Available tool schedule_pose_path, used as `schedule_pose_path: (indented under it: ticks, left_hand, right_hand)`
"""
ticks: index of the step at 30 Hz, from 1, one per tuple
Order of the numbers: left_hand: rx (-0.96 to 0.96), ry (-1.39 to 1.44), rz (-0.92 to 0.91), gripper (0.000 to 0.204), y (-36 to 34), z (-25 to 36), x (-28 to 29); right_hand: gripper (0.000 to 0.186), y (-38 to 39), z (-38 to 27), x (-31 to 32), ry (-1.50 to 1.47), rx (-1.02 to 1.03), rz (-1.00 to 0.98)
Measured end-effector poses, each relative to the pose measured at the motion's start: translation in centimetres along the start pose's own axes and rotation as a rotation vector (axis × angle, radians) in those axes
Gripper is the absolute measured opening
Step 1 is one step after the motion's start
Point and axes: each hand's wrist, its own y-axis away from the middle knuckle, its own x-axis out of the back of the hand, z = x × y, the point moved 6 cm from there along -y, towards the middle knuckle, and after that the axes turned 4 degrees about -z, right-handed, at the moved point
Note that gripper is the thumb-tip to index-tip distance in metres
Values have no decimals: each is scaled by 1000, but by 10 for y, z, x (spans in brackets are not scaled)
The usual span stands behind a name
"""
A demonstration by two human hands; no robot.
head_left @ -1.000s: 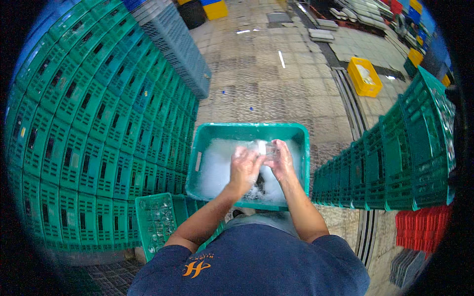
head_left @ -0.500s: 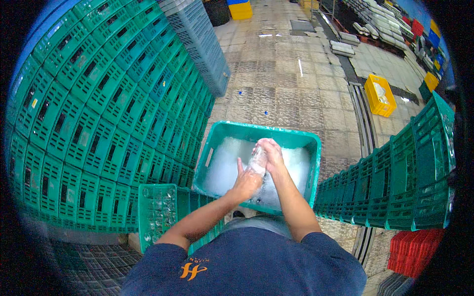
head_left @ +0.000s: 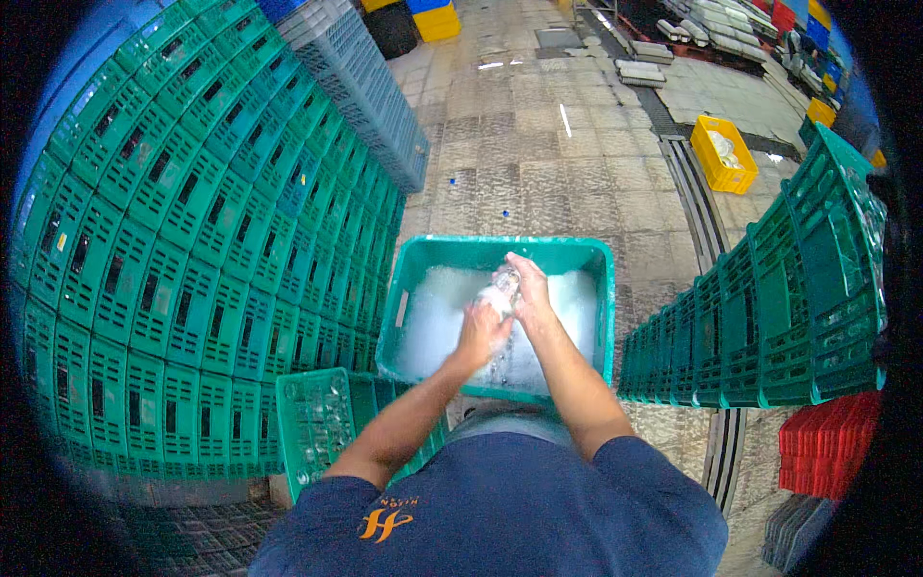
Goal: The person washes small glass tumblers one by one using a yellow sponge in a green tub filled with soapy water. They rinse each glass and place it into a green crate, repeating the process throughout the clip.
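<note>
A green plastic tub full of white suds stands before me. Over its middle, a clear, narrow piece coated in foam is held between both hands; its exact kind is hidden by suds and fingers. My right hand is closed along its far right side. On the near end, my left hand is wrapped around it, slightly smeared by motion. Just left of my left forearm is a green crate with several clear pieces inside, too indistinct to name.
Tall stacks of green crates wall in the left side, with grey-blue crates beyond. Another green crate stack rises on the right, above red crates. A yellow crate sits on the tiled floor near a drain channel.
My left fingers, spread with the thumb raised before, have closed around the foamy piece. More of its clear surface shows at the far end. The whole view has shifted slightly.
</note>
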Motion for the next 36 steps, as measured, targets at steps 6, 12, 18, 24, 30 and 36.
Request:
schedule_pose_path:
  ticks: [6,12,18,24,30,36]
  left_hand:
    - [396,36,160,41,-34,-56,28]
    - [569,550,349,33,-31,-54,13]
    - [560,99,-40,42,-14,-20,-8]
    - [148,-121,-51,47,-29,-19,-2]
    - [133,-142,-218,46,-19,-15,-4]
    - [171,592,63,34,-33,-59,18]
  right_hand:
    - [52,50,30,-9,480,2,-224]
    - [60,49,40,-1,115,-7,-87]
    - [58,24,45,10,29,-58,26]
    - [75,29,53,1,-180,-223,26]
    - [80,38,37,-17,102,-112,22]
    - [82,54,52,-48,-160,-468,-316]
